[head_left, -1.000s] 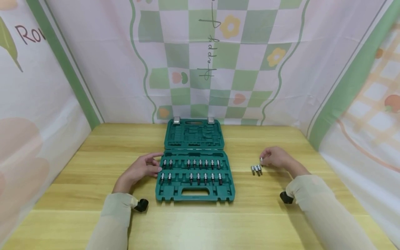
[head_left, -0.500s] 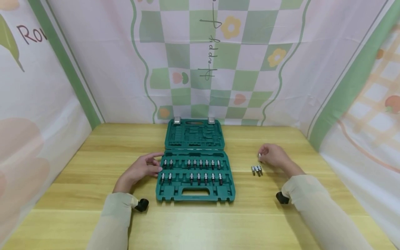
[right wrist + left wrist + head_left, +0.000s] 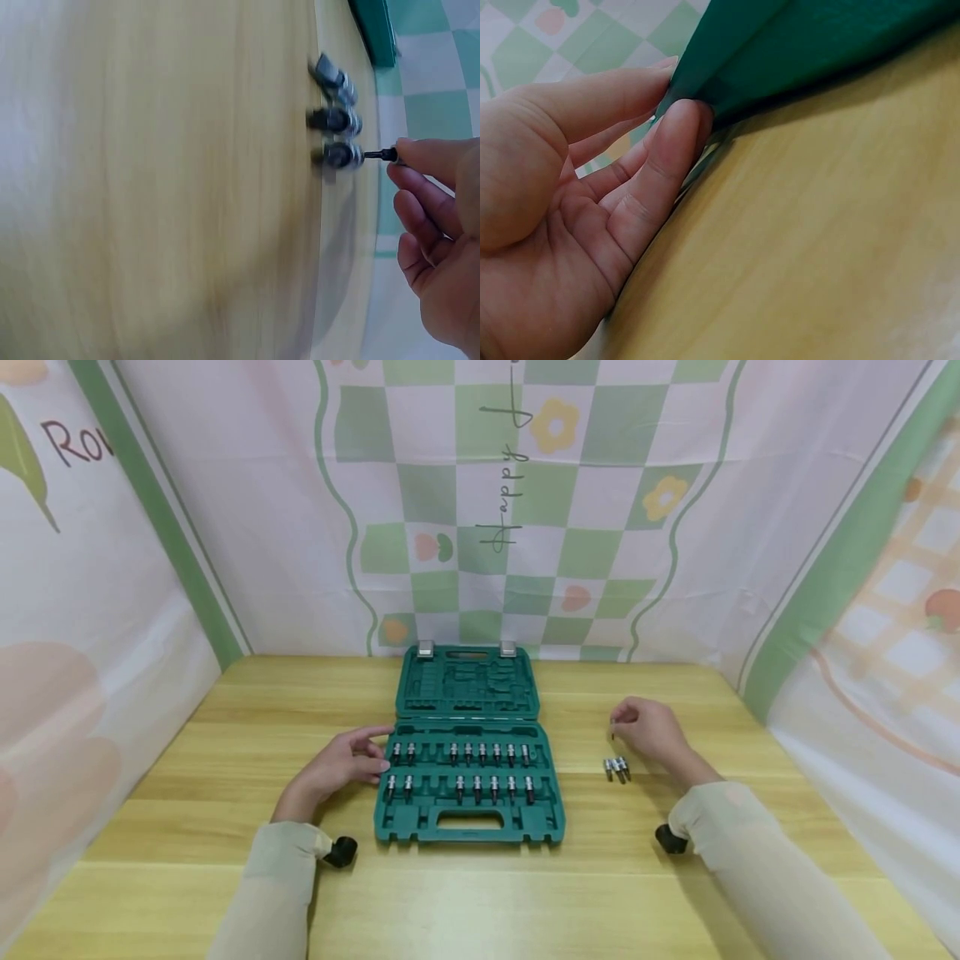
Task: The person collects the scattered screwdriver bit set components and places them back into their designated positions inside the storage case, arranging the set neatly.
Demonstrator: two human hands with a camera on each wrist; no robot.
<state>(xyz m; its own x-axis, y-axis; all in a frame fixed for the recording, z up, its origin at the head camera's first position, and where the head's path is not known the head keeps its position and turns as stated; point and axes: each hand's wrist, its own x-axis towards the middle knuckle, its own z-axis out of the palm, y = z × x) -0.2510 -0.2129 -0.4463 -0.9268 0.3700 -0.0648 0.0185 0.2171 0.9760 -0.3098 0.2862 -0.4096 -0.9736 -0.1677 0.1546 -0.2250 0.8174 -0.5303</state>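
A green socket case [image 3: 469,822] lies unfolded on the table, with several silver-and-black bit sockets [image 3: 477,789] standing in two rows and some slots bare. My left hand [image 3: 339,770] rests against the case's left side; the left wrist view has its thumb and fingertips touching the green wall [image 3: 765,67]. To the right of the case, my right hand [image 3: 654,729] pinches a small bit socket [image 3: 386,154] between thumb and index finger, its dark tip pointing down. Just below it, three bit sockets [image 3: 617,769] stand close together on the table.
The lid [image 3: 467,685] of the case lies back, its two silver latches [image 3: 507,648] near the curtain. A patterned curtain [image 3: 480,502] encloses the back and sides of the wooden table [image 3: 480,902]. Wood surface lies between the case and the loose bit sockets.
My right hand has moved left and slightly away from me, carrying the pinched bit socket above and past the three loose ones. My left hand and the case keep their places.
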